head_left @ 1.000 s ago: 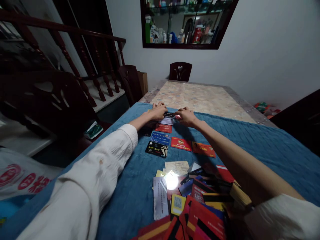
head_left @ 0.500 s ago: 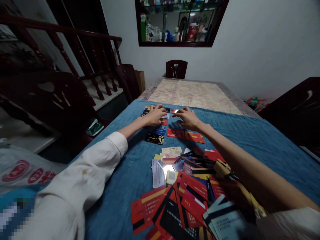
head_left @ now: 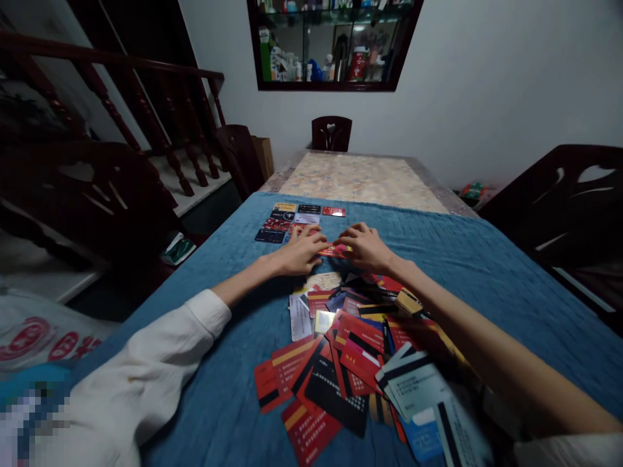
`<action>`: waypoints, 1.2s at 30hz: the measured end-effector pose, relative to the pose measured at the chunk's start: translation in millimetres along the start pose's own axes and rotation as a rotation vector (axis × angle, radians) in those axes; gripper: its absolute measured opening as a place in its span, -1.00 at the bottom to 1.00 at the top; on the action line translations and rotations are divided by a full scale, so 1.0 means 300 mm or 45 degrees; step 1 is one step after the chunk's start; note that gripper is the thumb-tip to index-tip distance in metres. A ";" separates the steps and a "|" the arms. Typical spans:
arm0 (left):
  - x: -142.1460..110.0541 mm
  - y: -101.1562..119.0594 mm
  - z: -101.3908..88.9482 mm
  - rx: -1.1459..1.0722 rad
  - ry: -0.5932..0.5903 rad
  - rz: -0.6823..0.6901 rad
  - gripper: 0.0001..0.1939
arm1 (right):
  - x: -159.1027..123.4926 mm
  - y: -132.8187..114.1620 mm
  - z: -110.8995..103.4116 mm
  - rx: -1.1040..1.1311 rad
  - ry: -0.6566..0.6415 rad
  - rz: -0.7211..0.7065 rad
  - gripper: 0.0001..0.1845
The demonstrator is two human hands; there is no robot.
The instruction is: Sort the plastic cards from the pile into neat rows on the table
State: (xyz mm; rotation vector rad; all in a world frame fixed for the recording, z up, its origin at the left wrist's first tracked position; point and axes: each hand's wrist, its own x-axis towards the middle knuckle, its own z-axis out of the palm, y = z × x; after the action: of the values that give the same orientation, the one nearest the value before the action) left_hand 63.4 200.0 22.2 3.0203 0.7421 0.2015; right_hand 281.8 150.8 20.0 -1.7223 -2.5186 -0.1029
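Note:
My left hand (head_left: 302,251) lies low over the laid-out cards, fingers spread and bent, its fingertips at the left end of a red card (head_left: 335,250). At the card's right end, the loosely curved fingers of my right hand (head_left: 366,248) reach over it; I cannot tell whether they grip it. Beyond my hands, flat in short rows, are a yellow card (head_left: 285,207), a black card (head_left: 309,209), another red card (head_left: 333,211), a whitish card (head_left: 307,219) and a dark blue card (head_left: 270,237). My left hand hides part of the nearer cards.
A loose pile of overlapping cards (head_left: 360,344) spreads over the blue cloth (head_left: 219,383) nearer to me, partly beneath my right forearm. Dark wooden chairs (head_left: 331,133) stand around the table (head_left: 360,174). A white plastic bag (head_left: 43,331) is at the left.
Both hands have come back from the far rows toward me, down to the red card. The far red card now lies uncovered beside the black one. The view has shifted slightly right.

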 end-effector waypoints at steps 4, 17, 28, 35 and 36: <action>-0.041 0.079 0.013 -0.031 -0.009 0.079 -0.53 | -0.087 -0.013 0.009 0.006 0.014 -0.001 -0.62; -0.072 0.355 0.046 -0.156 0.127 0.482 -0.72 | -0.390 0.023 0.043 0.071 0.207 -0.087 -0.68; -0.054 0.550 0.087 -0.228 0.018 0.522 -0.37 | -0.493 0.060 0.060 0.149 0.270 -0.043 -0.68; -0.058 0.524 0.082 -0.178 -0.005 0.410 -0.45 | -0.502 0.048 0.058 0.227 0.319 -0.049 -0.71; -0.061 0.514 0.077 -0.169 -0.011 0.389 -0.47 | -0.504 0.046 0.059 0.254 0.319 -0.051 -0.72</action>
State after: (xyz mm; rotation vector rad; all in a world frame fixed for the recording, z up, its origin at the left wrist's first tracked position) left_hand 121.3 54.9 5.5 2.9870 0.2510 0.2329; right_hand 348.5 17.8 -14.2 -1.4835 -2.2972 -0.0629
